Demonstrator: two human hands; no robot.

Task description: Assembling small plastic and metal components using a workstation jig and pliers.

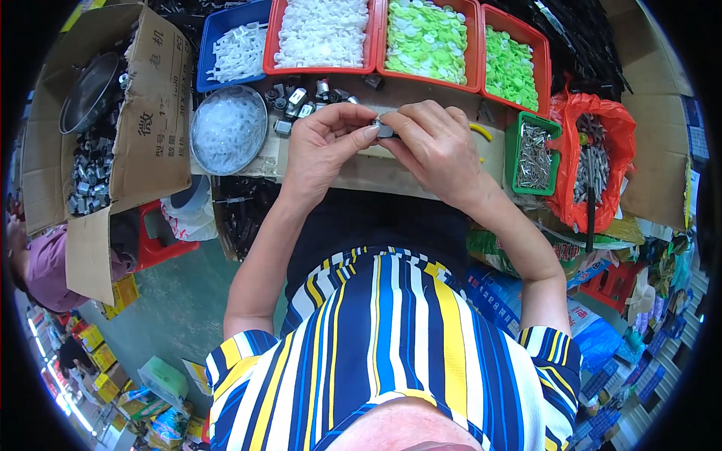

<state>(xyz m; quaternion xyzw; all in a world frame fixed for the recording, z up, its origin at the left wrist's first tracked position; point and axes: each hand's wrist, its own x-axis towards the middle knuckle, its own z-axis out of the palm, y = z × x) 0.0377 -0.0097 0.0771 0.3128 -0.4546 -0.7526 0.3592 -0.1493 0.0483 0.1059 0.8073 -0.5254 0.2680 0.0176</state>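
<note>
At the bench's front edge, both my hands meet over a small silvery motor (385,131). My left hand (325,146) pinches it near its end between thumb and forefinger. From the other side, the fingers of my right hand (440,146) are closed on it and cover much of it. Loose small motors (296,101) lie on the bench just beyond my left hand. Beside them is a round dish (197,129) heaped with translucent white pieces. Yellow handles of a tool (481,132) show next to my right hand, the rest hidden behind it.
Along the back stand a blue bin (203,64) of white parts and red bins (382,45) of white and green pieces. To the right are a green tray (517,161) of metal pins and a red bag (623,128). A cardboard box (154,113) with motors stands left; a person's purple sleeve (56,270) shows beyond.
</note>
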